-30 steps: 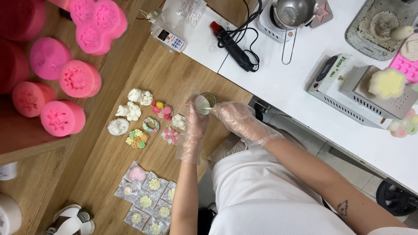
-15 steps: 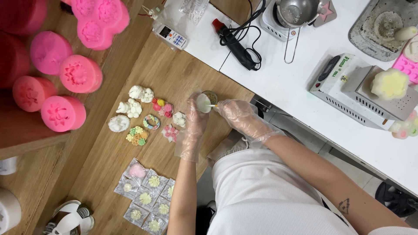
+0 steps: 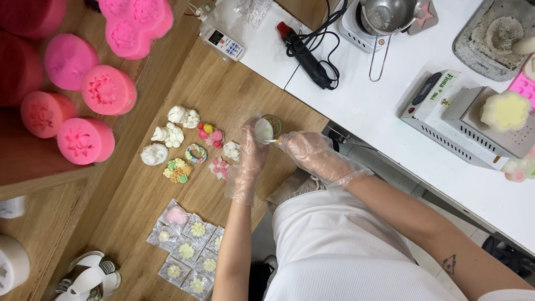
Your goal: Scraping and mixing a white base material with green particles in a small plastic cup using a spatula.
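Both of my hands wear loose clear plastic gloves. My left hand [image 3: 249, 161] holds a small round white lid or dish [image 3: 263, 130] tilted up over the wooden table [image 3: 234, 95]. My right hand [image 3: 312, 156] grips a thin stick [image 3: 271, 141] whose tip touches the white dish. Just behind the dish stands a small open jar [image 3: 273, 122] with yellowish contents. Left of my hands lie several small flower-shaped wax pieces [image 3: 184, 147], white, pink, yellow and green.
Pink silicone moulds [image 3: 89, 89] stand at the left. Bagged flower pieces [image 3: 186, 251] lie near the table's front. The white counter [image 3: 390, 95] carries a black heat tool with cord [image 3: 306, 53], a steel pot [image 3: 390, 14], a remote [image 3: 223, 43] and a metal scale-like device [image 3: 462, 120].
My hands and the dish stay in the same place; only slight motion of the stick against the dish. The view has shifted a little.
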